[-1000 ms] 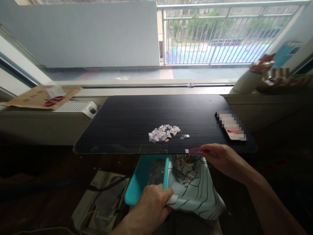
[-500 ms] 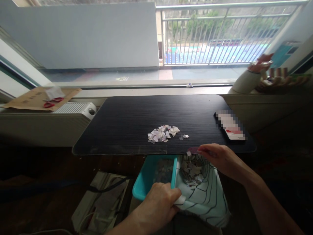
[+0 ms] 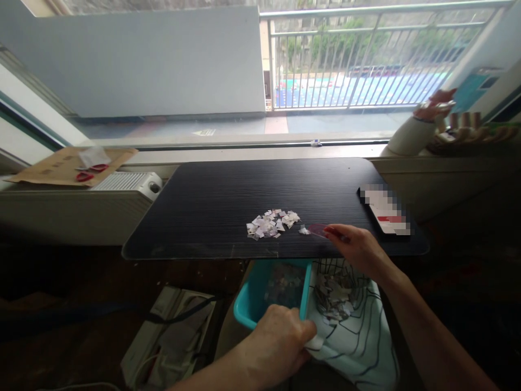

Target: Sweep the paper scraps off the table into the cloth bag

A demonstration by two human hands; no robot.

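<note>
Right hand at the loose chips, left hand steadying the bin

Head view. My right hand (image 3: 354,244) is reaching in from the right over the front of the dark table (image 3: 207,201), forearm slanting up and leftward. Its thumb and fingers are pinching a translucent pink strip (image 3: 318,230), whose tip is meeting a few loose chips (image 3: 304,231) just right of the main chip pile (image 3: 268,224). My left hand (image 3: 280,331) is lying lower, knuckles up, fingers curling closed at the near rim of the turquoise bin (image 3: 248,310); a fold of the dark-lined cloth (image 3: 366,339) is showing under the thumb. More chips (image 3: 336,293) are lying in the cloth.

Against half a second ago: the strip is sitting farther in, no longer at the table's front edge carrying a pale chip. Bin and left hand are standing farther right; the pile is staying put.
</note>
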